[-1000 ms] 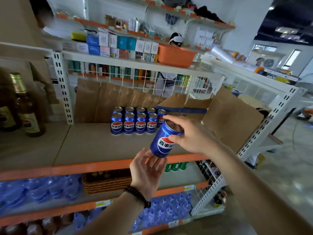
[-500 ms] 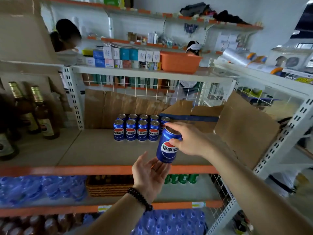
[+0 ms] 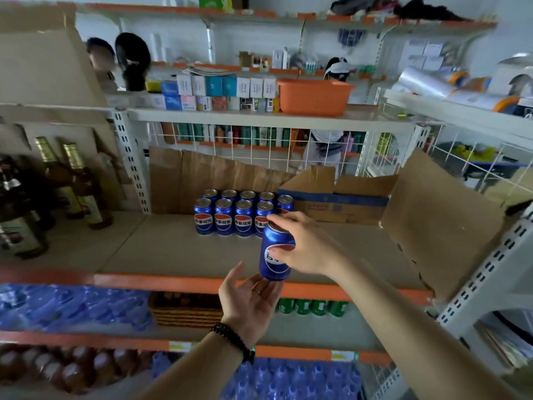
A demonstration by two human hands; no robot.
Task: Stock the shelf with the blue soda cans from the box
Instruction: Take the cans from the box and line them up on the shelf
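Above shelf [image 3: 178, 252] edge: right hand [image 3: 310, 246] grasped blue can [image 3: 275, 261] upright.
Left hand [image 3: 249, 301]: released, palm up beneath it.

White perforated steel uprights [image 3: 131, 166] carry racking with orange front beams [image 3: 161, 281] and a white wire grid back [image 3: 253, 148]. Flattened cardboard [image 3: 202, 180] leans against that grid. Further shelving runs along a pale wall [image 3: 317, 41] behind, stocked with small boxes [image 3: 227, 92] and an orange tub [image 3: 314, 95]. Brown bottles [image 3: 78, 183] stand at left; soft, even light
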